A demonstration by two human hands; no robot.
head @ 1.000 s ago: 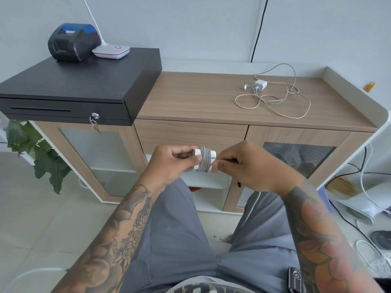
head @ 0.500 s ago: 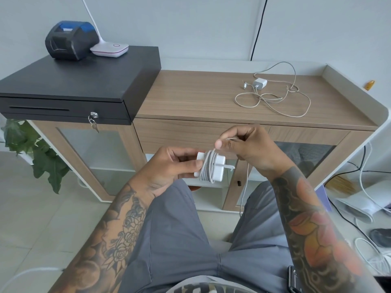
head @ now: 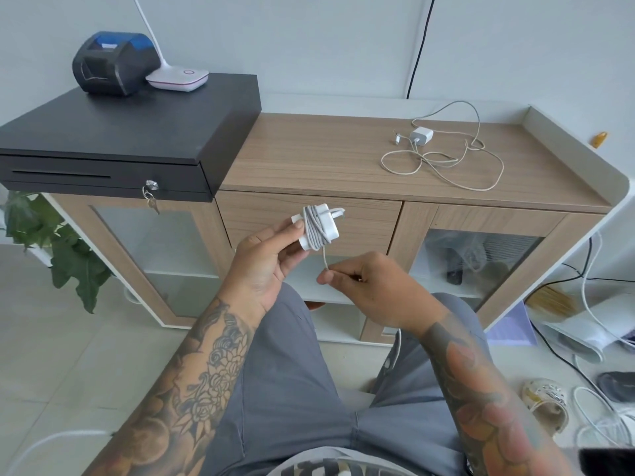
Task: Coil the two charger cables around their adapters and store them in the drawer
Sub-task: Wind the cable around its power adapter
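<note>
The left hand (head: 266,266) grips the white adapter (head: 318,226) by its left end, held up in front of the closed drawer (head: 364,218). The cable (head: 324,255) is wound across the adapter's middle, and its free tail drops straight down to the right hand (head: 371,286), which pinches it just below. The next turn therefore probably starts from underneath. The second charger (head: 422,135) lies loose on the table (head: 309,159).

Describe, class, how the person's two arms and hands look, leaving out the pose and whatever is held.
Both forearms are bare, with no sleeves in view, and heavily tattooed. The left forearm carries dark, greyscale floral and swirl designs. The right forearm has dark shading with orange-red patches. The left hand and right hand wear no gloves, and no rings or watch are visible.
</note>
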